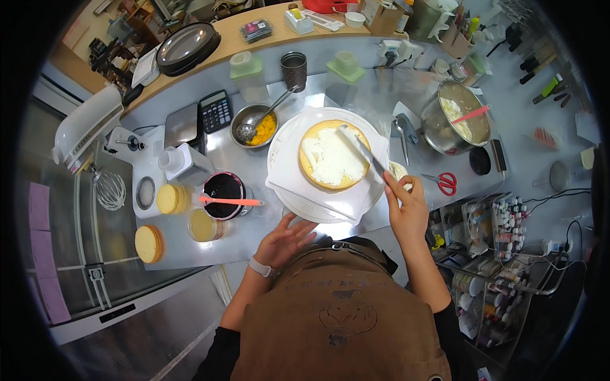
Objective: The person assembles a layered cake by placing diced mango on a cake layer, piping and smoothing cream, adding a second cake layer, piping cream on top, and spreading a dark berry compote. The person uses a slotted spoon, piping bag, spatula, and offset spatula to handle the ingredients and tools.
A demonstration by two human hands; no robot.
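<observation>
A round yellow sponge cake layer (pixel 309 172) sits on a white board on the cake turntable (pixel 281 190). White cream (pixel 331 159) covers most of its top, leaving a bare yellow rim. My right hand (pixel 407 207) grips the handle of a metal icing spatula (pixel 364 151), whose blade lies across the cream on the right side. Below the turntable's near left edge, my left hand (pixel 288 240) is spread with the palm up. Its fingertips are at the rim; whether they touch it I cannot tell. A watch circles that wrist.
On the left are a bowl of diced yellow fruit (pixel 264 131), a dark-filled jar (pixel 224 190) with a pink spatula, sponge rounds (pixel 148 244) and a stand mixer (pixel 90 128). To the right stand a steel bowl of cream (pixel 457 119) and red-handled scissors (pixel 447 184).
</observation>
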